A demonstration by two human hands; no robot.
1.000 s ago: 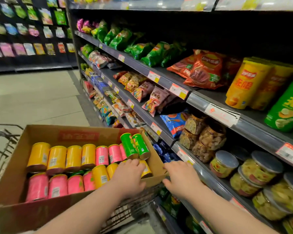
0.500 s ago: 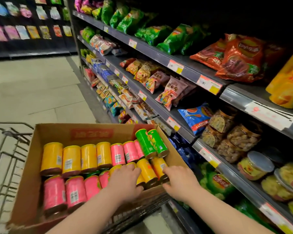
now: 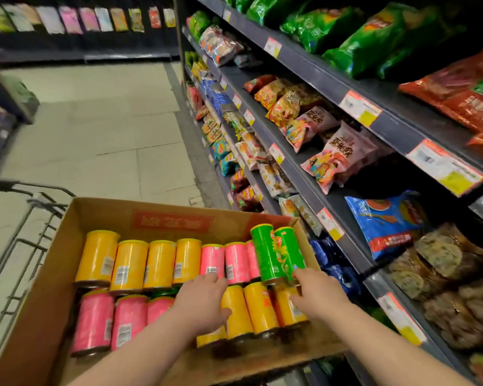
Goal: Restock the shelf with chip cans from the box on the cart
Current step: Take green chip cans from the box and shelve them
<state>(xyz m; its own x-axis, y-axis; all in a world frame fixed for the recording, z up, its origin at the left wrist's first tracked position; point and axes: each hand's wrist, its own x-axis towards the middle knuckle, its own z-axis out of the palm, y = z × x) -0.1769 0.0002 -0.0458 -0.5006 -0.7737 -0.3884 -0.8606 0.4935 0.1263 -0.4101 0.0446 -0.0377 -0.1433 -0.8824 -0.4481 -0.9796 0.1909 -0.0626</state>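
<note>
Your box (image 3: 109, 215) packed with cans (image 3: 129, 263), open above, green cans (image 3: 276, 254) stacked higher at 1 o'clock, shelf rail (image 3: 396, 310) close at 3 o'clock.

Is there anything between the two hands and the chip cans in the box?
Nothing visible does. The box is open on top. The left hand lies on the yellow cans of the near row, and the right hand is at the near ends of the two green cans lying on top.
</note>
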